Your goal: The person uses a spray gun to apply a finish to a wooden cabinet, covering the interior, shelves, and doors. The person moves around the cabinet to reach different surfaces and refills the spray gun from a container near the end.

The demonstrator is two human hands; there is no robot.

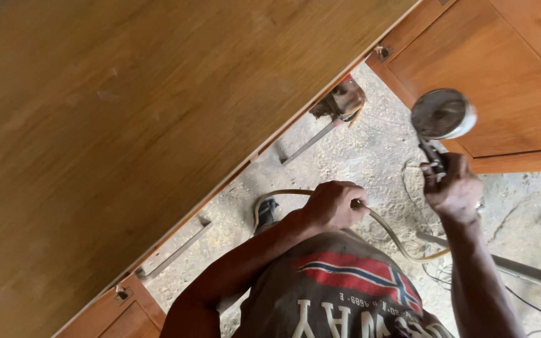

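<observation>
Head view: the right hand (452,188) is closed around the grip of a spray gun (436,134), its metal cup (443,114) raised above the fist and near a cabinet door (496,75). The left hand (333,205) is clenched on the pale hose (402,247), which loops down across the dusty floor (370,150). A large wood panel (126,138) fills the left of the picture. Judging by this, spraying goes best with the cup kept upright and the hose held slack and clear of the panel, so it cannot drag across a wet surface
</observation>
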